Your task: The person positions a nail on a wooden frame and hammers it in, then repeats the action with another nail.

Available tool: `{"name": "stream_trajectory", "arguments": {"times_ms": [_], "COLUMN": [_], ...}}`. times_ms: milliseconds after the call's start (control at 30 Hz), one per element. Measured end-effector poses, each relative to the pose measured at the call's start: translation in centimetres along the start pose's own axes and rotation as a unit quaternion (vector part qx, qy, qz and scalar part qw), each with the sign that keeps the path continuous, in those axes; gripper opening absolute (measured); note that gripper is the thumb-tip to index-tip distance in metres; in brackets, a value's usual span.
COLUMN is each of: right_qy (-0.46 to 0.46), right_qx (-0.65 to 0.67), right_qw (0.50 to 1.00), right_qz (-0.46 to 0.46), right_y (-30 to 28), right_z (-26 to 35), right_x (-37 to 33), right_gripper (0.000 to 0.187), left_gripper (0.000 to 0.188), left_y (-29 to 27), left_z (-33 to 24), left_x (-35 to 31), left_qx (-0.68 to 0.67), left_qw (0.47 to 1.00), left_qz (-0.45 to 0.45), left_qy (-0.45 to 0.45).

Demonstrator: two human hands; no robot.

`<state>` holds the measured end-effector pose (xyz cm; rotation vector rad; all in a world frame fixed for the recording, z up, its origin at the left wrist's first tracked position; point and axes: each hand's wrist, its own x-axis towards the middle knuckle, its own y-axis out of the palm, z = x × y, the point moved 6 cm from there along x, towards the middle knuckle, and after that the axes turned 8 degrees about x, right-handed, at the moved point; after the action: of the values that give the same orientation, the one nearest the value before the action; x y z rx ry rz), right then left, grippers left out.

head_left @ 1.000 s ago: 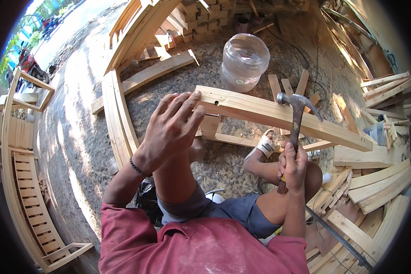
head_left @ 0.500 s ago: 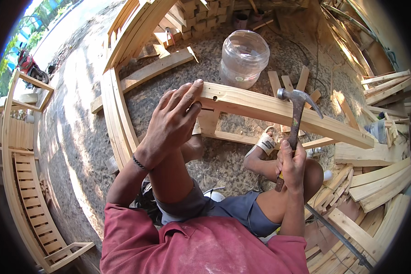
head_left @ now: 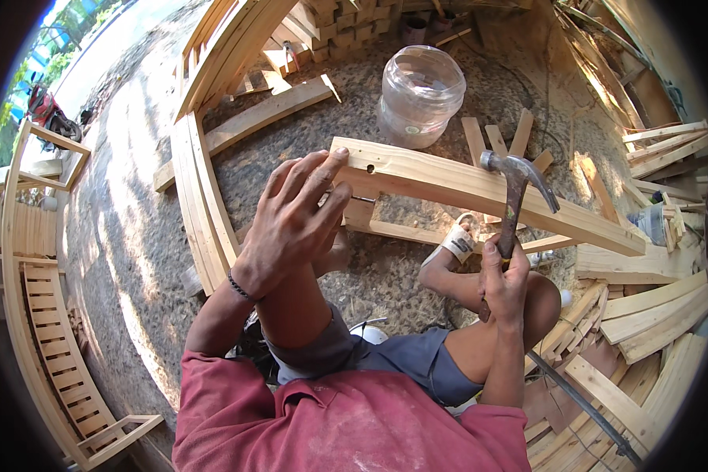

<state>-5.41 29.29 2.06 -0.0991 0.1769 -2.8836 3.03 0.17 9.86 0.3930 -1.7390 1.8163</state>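
Evidently the weak spot here is the near end of the pale wooden beam [head_left: 448, 178], which slants across in front of the seated person, above a lower wooden frame [head_left: 407, 232]. The left hand [head_left: 291, 203] lies over that end, its fingers stretched along the wood beside a dark hole [head_left: 370, 168]; whether they pinch anything underneath, I cannot tell. A thin nail [head_left: 362, 200] juts out just by them, its other end hidden. The right hand [head_left: 505, 282] has its fingers wrapped around the handle of a claw hammer [head_left: 514, 200], whose head is raised in front of the beam's middle; contact there is unclear. A blow aimed near that nail could, I judge, glance onto the left fingers, since they sit so close. The nail might bend if struck off its axis, or the wood split, being near an end and already bored. Poor support could let the beam roll toward the sandalled foot [head_left: 459, 240] below.
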Motion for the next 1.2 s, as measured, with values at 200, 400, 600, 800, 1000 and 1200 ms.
{"name": "stream_trajectory", "arguments": {"times_ms": [200,400,600,800,1000,1200], "right_qy": [0.001,-0.008,-0.014,0.006,-0.013,-0.066], "right_qx": [-0.01,-0.021,-0.031,-0.022,-0.066,-0.123], "right_qw": [1.0,1.0,0.999,1.0,0.998,0.99], "right_qz": [0.001,0.004,-0.001,-0.007,-0.004,-0.005], "right_y": [-0.1,0.1,0.1,0.1,0.0,-0.1], "right_z": [-0.1,0.1,-0.1,-0.1,0.1,0.1], "right_x": [0.0,0.1,0.2,0.2,0.2,0.3], "right_gripper": [0.018,0.017,0.018,0.019,0.018,0.016], "left_gripper": [0.021,0.019,0.029,0.032,0.017,0.012], "left_y": [0.0,0.1,-0.3,0.2,2.6,3.2], "left_z": [0.1,0.2,-0.6,-1.6,-0.2,0.2], "left_x": [0.2,0.3,1.6,5.4,7.8,7.8], "left_qx": [-0.01,-0.006,-0.058,-0.124,-0.227,-0.28], "left_qw": [1.0,0.999,0.998,0.988,0.97,0.957], "left_qz": [-0.009,-0.009,-0.03,-0.025,-0.008,0.002], "left_qy": [-0.018,-0.036,0.01,0.084,0.089,0.074]}}
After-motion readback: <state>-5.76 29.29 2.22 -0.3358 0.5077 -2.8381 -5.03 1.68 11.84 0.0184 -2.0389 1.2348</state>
